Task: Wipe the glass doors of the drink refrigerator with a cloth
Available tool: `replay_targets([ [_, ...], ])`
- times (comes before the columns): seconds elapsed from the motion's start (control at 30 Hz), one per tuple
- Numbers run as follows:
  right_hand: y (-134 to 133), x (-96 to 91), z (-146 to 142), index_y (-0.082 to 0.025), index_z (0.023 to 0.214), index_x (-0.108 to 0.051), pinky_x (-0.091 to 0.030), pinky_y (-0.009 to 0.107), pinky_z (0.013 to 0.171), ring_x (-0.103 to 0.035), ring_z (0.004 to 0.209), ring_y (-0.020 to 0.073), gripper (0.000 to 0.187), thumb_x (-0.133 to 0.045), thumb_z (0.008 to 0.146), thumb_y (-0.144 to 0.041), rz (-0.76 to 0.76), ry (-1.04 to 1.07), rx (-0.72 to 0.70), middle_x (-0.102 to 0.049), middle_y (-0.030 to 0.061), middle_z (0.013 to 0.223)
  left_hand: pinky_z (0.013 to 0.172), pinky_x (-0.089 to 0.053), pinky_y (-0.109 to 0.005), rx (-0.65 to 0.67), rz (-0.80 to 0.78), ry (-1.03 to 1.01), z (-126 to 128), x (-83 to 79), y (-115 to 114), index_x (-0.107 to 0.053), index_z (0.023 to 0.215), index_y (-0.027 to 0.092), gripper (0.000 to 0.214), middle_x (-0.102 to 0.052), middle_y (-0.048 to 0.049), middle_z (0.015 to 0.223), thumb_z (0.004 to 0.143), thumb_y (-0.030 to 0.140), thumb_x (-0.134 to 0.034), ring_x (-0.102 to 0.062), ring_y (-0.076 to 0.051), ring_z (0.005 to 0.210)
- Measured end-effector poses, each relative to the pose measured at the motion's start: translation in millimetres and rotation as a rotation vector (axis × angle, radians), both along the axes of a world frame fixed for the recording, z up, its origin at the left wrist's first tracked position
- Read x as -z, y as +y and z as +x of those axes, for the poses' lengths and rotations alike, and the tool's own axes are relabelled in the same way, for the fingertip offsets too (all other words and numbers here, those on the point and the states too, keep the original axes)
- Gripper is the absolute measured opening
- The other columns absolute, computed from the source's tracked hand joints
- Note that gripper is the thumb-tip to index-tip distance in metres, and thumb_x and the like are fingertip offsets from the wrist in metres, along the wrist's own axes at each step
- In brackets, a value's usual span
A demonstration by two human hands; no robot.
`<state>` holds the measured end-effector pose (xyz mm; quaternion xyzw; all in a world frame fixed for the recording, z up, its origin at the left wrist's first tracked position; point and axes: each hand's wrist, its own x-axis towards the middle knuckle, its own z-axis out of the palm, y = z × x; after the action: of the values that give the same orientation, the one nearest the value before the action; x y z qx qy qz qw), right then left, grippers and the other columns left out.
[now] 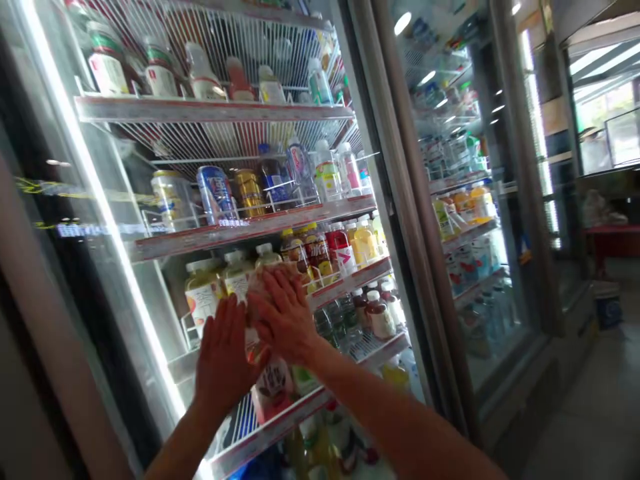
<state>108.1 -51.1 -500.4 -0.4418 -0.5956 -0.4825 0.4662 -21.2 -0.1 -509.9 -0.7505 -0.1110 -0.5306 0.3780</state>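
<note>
My right hand (286, 317) lies flat over a pinkish cloth (256, 285), pressing it against the glass door (173, 373) of a drinks cooler. The cloth's edges show past the fingers; the rest is under the hand. Lower and to the left, my left hand (223, 363) is raised with its palm toward the glass, thumb spread and nothing in it. Whether it touches the pane I cannot tell. Behind the glass, near both hands, stand pale juice bottles (203, 293) and a pink-labelled bottle (273, 390).
Wire shelves (215, 110) inside hold several rows of bottles and cans. A bright light strip (100, 193) runs down the left side. On the right are a metal door frame (407, 200), a second glass-fronted cooler (460, 267) and a bucket (607, 305) on the floor.
</note>
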Motion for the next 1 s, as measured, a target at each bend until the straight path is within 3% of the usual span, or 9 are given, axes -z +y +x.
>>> replay_targets([
  [0.1,-2,0.1,21,-0.028,0.128,-0.049,-0.016,0.044,0.117,-0.013,0.142,0.0201,0.042,-0.046,0.088,-0.038,0.013,-0.112,0.072,-0.033,0.0028,0.147,0.114,-0.016,-0.045,-0.047,-0.022,-0.058,-16,7.4,5,-0.013,0.146,0.013,0.073,-0.018,-0.0128,0.152,0.087,0.041,-0.047,-0.016,-0.026,0.140],
  [0.17,-15,1.4,65,-0.026,0.128,-0.049,-0.017,0.043,0.117,-0.016,0.142,0.0200,0.041,-0.043,0.089,-0.034,0.036,-0.150,0.113,-0.033,0.0038,0.147,0.114,-0.014,-0.045,-0.066,-0.042,-0.080,-16,9.1,6,-0.014,0.146,0.016,0.069,-0.018,-0.0108,0.152,0.088,0.040,-0.043,-0.016,-0.026,0.140],
  [0.3,-46,3.3,181,-0.021,0.137,-0.037,-0.025,0.050,0.112,-0.020,0.140,0.0227,0.047,-0.033,0.091,-0.025,0.174,0.201,0.272,-0.026,0.0075,0.150,0.114,-0.012,-0.043,-0.092,-0.046,-0.093,-8,10.2,5,-0.013,0.146,0.017,0.071,-0.017,-0.0095,0.152,0.088,0.039,-0.046,-0.015,-0.025,0.141],
  [0.37,-50,2.8,208,-0.019,0.141,-0.031,-0.027,0.056,0.109,-0.021,0.140,0.0258,0.050,-0.031,0.091,-0.024,0.295,0.405,0.313,-0.025,0.0100,0.150,0.114,-0.012,-0.043,-0.097,-0.039,-0.099,-7,10.7,5,-0.012,0.146,0.017,0.072,-0.017,-0.0097,0.152,0.087,0.039,-0.048,-0.015,-0.025,0.141],
  [0.5,-29,6.5,140,-0.020,0.143,-0.026,-0.021,0.053,0.113,-0.012,0.142,0.0240,0.054,-0.034,0.089,-0.025,0.228,0.216,0.243,-0.025,0.0077,0.151,0.114,-0.014,-0.043,-0.100,-0.047,-0.115,-8,11.4,5,-0.013,0.146,0.017,0.072,-0.020,-0.0104,0.151,0.087,0.039,-0.049,-0.016,-0.025,0.140],
  [0.63,-14,13.3,59,-0.028,0.131,-0.045,-0.019,0.045,0.116,-0.015,0.142,0.0210,0.046,-0.045,0.085,-0.036,0.021,-0.203,0.110,-0.036,0.0018,0.145,0.114,-0.015,-0.042,-0.106,-0.037,-0.116,-10,11.9,3,-0.016,0.145,0.017,0.071,-0.023,-0.0113,0.150,0.087,0.037,-0.050,-0.017,-0.024,0.140],
  [0.73,-25,16.4,88,-0.026,0.132,-0.044,-0.018,0.047,0.116,-0.016,0.142,0.0214,0.047,-0.043,0.086,-0.031,0.059,-0.130,0.135,-0.030,0.0027,0.149,0.114,-0.014,-0.043,-0.110,-0.036,-0.129,-9,13.9,2,-0.015,0.145,0.017,0.070,-0.022,-0.0115,0.150,0.087,0.036,-0.049,-0.016,-0.023,0.141],
  [0.87,-33,11.2,138,-0.021,0.144,-0.024,-0.019,0.054,0.113,-0.013,0.142,0.0243,0.057,-0.034,0.088,-0.021,0.248,0.300,0.222,-0.017,0.0059,0.154,0.114,-0.013,-0.043,-0.114,-0.050,-0.133,-6,16.5,2,-0.013,0.145,0.017,0.071,-0.021,-0.0112,0.151,0.087,0.036,-0.049,-0.015,-0.023,0.141],
  [1.0,-15,8.5,76,-0.024,0.144,-0.026,-0.016,0.049,0.116,-0.010,0.143,0.0225,0.060,-0.040,0.086,-0.024,0.124,0.108,0.134,-0.021,0.0030,0.153,0.113,-0.014,-0.044,-0.116,-0.049,-0.135,-7,16.1,3,-0.014,0.145,0.018,0.071,-0.023,-0.0119,0.150,0.087,0.036,-0.049,-0.017,-0.024,0.140],
])
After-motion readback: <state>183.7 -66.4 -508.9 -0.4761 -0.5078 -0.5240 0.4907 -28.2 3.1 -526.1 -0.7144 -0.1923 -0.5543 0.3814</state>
